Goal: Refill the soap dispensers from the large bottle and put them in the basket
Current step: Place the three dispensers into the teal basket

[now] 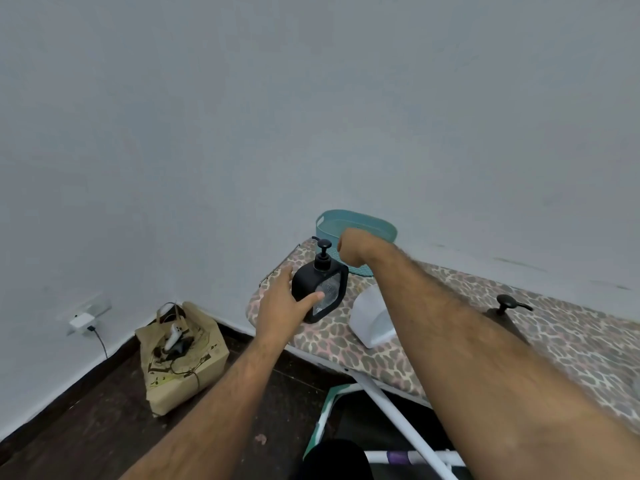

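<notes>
The left hand (282, 303) holds the black soap dispenser (320, 289) upright. The right hand (349, 245) is curled near its pump (323, 252); I cannot tell its grip. Next, I think, it goes in the blue basket (360, 226).

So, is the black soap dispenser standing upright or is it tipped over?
Upright. The black soap dispenser stands on the ironing board with its pump head on top, and the left hand grips its side.

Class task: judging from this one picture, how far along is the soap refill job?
Done: nothing shown; the teal basket looks empty where visible. In hand: the left hand holds the black dispenser, pump on; the right hand is beside the pump. Left: a loose pump lies alone; the white bottle stands by.
</notes>
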`<state>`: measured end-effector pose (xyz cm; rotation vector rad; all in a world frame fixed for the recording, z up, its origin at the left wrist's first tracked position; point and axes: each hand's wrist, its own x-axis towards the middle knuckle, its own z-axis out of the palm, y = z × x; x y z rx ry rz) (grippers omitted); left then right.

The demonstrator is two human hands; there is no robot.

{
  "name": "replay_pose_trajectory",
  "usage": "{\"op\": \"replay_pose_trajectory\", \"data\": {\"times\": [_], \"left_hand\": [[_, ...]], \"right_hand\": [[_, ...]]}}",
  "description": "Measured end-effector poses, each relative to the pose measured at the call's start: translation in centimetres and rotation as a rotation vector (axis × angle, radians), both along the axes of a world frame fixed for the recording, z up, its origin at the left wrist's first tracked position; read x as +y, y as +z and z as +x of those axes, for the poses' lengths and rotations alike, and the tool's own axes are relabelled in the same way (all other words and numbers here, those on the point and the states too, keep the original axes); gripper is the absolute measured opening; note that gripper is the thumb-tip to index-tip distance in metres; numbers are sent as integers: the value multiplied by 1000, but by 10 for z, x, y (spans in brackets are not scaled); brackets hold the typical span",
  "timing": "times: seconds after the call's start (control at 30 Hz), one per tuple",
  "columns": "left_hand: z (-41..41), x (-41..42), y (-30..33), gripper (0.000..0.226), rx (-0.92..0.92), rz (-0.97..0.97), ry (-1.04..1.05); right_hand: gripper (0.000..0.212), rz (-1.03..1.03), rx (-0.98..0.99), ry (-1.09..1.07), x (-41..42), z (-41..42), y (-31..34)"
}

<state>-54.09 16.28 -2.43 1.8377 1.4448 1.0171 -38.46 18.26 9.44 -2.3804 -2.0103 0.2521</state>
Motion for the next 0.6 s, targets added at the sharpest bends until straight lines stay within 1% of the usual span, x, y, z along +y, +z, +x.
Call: {"op": "replay_pose_trajectory", "data": {"times": [0.03,0.1,0.17,0.27,0.33,0.4,0.6], "left_hand": [[1,-1,0,79,-17,4,-16],[2,-1,1,64,-55,12,-26],[2,2,0,61,-86,19,-10],[3,4,5,58,-107,43,25],[6,10,13,55,-131,68,41],[10,18,25,55,-144,101,53],[32,62,73,57,-172,194,54]], "right_hand": [[18,-28,-4,0,0,-1,-2],[26,-94,3,-5,2,-4,-4],[25,-140,39,-14,3,-3,-1],[17,-178,88,6,9,2,6],[16,-164,130,17,15,7,11],[24,-126,153,11,22,11,21],[31,64,237,5,56,36,64]]}}
